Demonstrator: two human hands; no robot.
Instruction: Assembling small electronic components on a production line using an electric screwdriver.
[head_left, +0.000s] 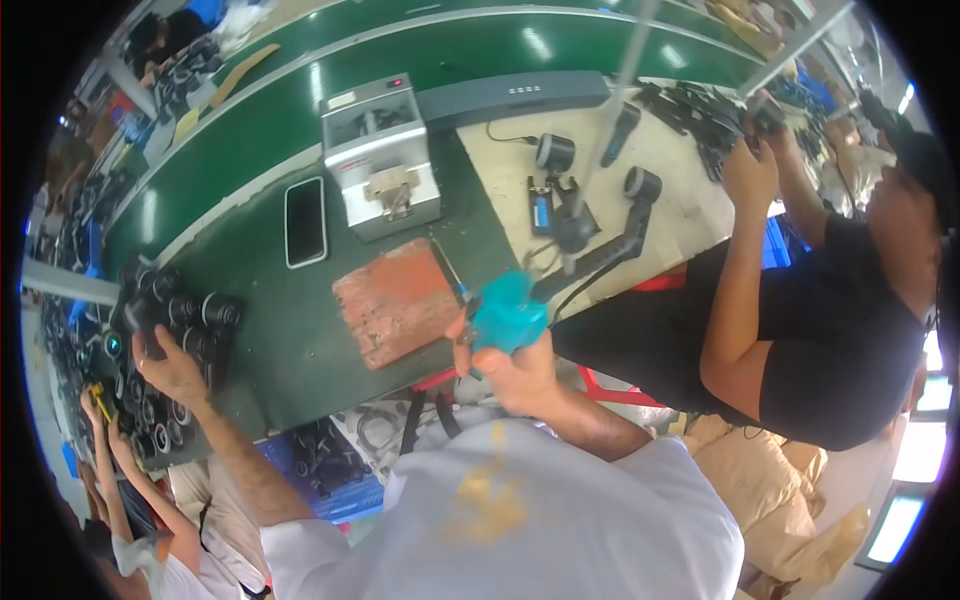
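My left hand [175, 376] reaches to the left side of the bench, its fingers apart beside a pile of black round parts with pale rims [180, 308]. No part shows clearly in its grasp. Near the bench's front edge, my right hand [520, 378] is closed around a teal object [508, 312], blurred, so its exact kind is unclear. A thin rod [450, 265] shows just beyond it. Left of this hand lies a worn reddish block [398, 302] on the green bench top.
Behind the block stands a silver bench machine [382, 160], with a phone [306, 222] to its left. Black handheld devices [640, 215] and a cable lie on the pale board at right. A co-worker [800, 300] sits close on the right; another person's hands [105, 415] work at left.
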